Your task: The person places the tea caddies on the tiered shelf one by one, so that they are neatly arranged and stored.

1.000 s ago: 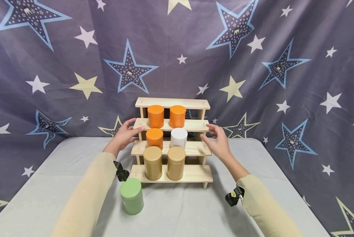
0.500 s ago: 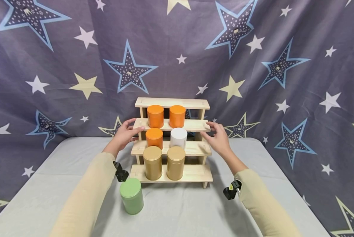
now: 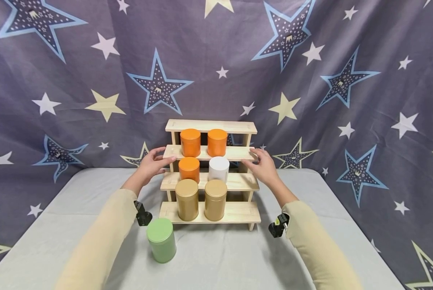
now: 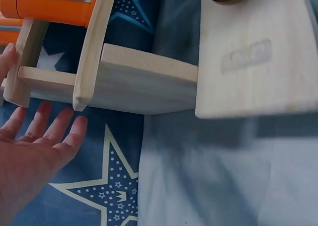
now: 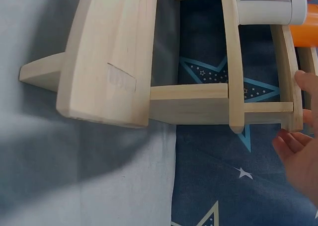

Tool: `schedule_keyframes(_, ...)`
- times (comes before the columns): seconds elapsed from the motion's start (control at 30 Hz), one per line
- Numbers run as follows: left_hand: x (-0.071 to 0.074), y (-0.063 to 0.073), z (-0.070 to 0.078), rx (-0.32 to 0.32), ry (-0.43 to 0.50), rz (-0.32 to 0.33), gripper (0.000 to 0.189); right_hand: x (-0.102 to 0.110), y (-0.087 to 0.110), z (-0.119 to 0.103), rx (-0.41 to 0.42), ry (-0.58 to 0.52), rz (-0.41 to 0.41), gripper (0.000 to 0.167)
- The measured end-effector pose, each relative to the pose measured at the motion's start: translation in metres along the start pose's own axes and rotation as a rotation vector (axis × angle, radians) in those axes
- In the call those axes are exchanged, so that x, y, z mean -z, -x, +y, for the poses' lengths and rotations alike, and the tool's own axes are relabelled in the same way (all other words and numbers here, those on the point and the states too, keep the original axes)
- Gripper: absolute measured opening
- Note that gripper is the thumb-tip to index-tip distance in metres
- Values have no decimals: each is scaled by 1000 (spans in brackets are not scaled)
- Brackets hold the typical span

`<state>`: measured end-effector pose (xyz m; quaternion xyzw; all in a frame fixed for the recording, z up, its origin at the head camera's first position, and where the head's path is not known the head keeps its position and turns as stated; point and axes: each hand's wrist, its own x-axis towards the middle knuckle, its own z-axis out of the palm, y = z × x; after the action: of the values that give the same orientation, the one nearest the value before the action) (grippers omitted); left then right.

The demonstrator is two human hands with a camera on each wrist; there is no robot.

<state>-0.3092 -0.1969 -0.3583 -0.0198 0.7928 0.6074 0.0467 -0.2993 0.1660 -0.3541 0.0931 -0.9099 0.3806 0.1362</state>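
A stepped wooden display stand is between both hands. My left hand grips the left end of its second-highest shelf, thumb over the edge; in the left wrist view, several of its fingers spread below the shelf end. At the opposite end, my right hand holds the same shelf, thumb on the wood and fingers bent at the end. Two orange cans sit on that shelf. One step lower stand another orange can and a white can. The lowest shelf bears two gold cans.
A green can stands on the grey-covered table, in front of the stand's left corner. Behind the stand hangs a star-patterned curtain. The top shelf is nearest to it.
My right hand has moved left and closed on the shelf's right end. My left forearm has shifted slightly left, its hand staying at the left end. The stand and cans keep their places.
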Motion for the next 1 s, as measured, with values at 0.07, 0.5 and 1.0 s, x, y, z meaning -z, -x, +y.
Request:
schedule_keyframes(0.07, 3, 3, 0, -6, -20, -18, 87, 1, -1, 0, -3, 6, -5, 58)
schedule_keyframes(0.5, 20, 30, -3, -89, -163, -128, 79, 3, -1, -1, 5, 82, -42, 56)
schedule_keyframes(1.0, 32, 67, -17, -192, -207, -219, 74, 2, -3, 3, 7, 87, -33, 55)
